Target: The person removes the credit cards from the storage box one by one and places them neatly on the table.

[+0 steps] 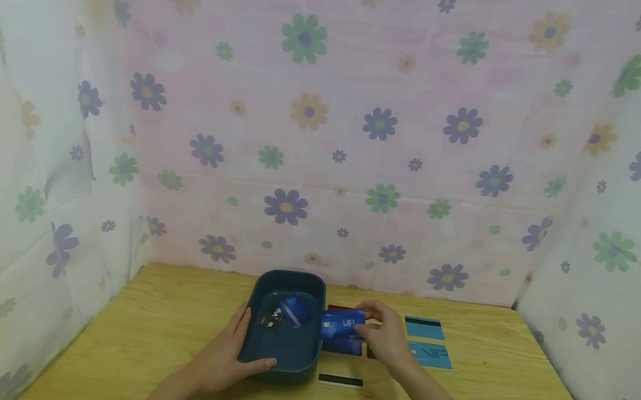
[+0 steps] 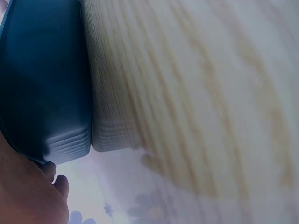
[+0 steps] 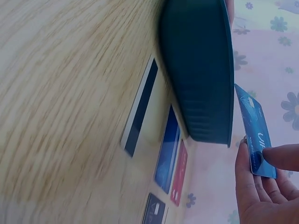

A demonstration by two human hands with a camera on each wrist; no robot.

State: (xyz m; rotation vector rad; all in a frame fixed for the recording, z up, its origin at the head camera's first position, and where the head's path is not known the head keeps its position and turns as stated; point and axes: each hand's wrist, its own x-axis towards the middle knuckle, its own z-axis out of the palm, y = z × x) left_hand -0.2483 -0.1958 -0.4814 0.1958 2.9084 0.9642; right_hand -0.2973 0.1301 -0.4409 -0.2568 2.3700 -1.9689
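A dark blue-green plastic bin (image 1: 277, 376) stands on the table, with a black Vip card (image 1: 273, 317) and a blue card (image 1: 297, 309) lying inside. My left hand (image 1: 220, 355) holds the bin at its near left corner, thumb at the near rim and fingers along the left wall. Between thumb and fingers, my right hand (image 1: 389, 340) pinches a blue VIP card (image 1: 340, 324). In the right wrist view that card is tilted above the table, its far end close to the bin's rim.
Right of the bin lie a blue card (image 3: 167, 151), a red card (image 3: 178, 179), a black card (image 3: 154, 210) and a pale card with a dark stripe (image 1: 341, 380). Two light blue cards (image 1: 430, 355) lie farther right. Flowered cloth (image 1: 328, 128) stands around the wooden table (image 1: 165, 314).
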